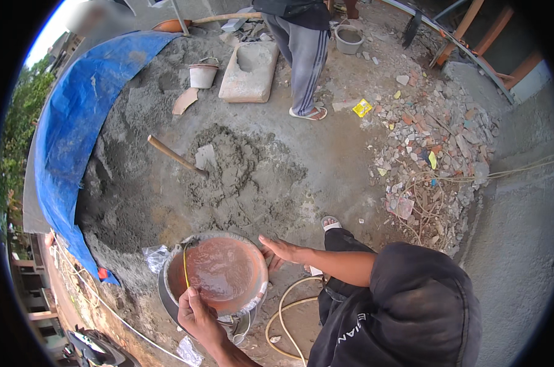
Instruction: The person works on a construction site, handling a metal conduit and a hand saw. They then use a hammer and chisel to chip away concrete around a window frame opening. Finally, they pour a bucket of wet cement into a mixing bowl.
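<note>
A round bucket [260, 293] with a cement-crusted rim and a reddish inside holds murky water. It stands low in the picture, in front of me. My left hand [200, 315] is closed at its near edge, gripping the thin yellow handle [185, 266] that curves along the left side. On the opposite side, my right hand [278, 249] is stretched out with fingers apart, close to the rim and holding nothing. Whether its fingertips touch the rim I cannot tell. Beyond the bucket lies a heap of wet grey mortar [231, 165], with a wooden-handled tool [173, 153] stuck in it.
A blue tarp [75, 134] edges the sand at left. Farther back are a pale bucket [203, 74], a cement bag [250, 70], another person's leg [307, 61] and a grey bucket [349, 40]. Rubble [430, 134] lies right; a hose [277, 318] loops beside me.
</note>
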Motion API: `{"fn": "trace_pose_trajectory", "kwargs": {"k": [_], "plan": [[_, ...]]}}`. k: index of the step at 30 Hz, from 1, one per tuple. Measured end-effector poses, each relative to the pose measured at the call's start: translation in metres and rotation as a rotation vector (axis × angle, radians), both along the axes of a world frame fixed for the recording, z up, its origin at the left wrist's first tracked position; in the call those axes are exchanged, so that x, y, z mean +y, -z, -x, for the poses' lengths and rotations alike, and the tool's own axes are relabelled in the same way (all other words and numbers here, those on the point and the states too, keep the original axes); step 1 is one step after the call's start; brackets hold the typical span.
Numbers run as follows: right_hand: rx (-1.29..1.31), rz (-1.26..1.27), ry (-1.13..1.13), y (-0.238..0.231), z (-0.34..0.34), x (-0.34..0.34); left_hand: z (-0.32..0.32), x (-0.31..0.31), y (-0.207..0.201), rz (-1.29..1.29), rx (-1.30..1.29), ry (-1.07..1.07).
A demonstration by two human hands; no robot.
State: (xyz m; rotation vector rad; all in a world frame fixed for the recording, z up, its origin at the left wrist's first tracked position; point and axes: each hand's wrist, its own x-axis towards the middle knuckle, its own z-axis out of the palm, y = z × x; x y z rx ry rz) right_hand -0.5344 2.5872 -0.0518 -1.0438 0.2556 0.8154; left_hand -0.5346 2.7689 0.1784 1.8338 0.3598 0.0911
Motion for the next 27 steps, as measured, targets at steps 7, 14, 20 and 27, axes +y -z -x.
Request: {"fn": "trace_pose_trajectory", "kwargs": {"k": [7, 14, 20, 27], "plan": [[0.026, 0.178, 0.298, 0.081, 0.048, -0.187, -0.016, -0.220, -0.019, 0.126, 0.068, 0.465], [0.114, 0.208, 0.881, 0.095, 0.129, -0.422, -0.026, -0.455, 0.009, 0.185, 0.139, 0.865], [0.056, 0.111, 1.368, 0.008, 0.200, -0.561, -0.034, -0.631, 0.019, 0.207, 0.184, 1.169], [0.184, 0.464, 1.442, -0.040, 0.201, -0.663, -0.052, -0.819, 0.022, 0.137, 0.049, 1.518]]}}
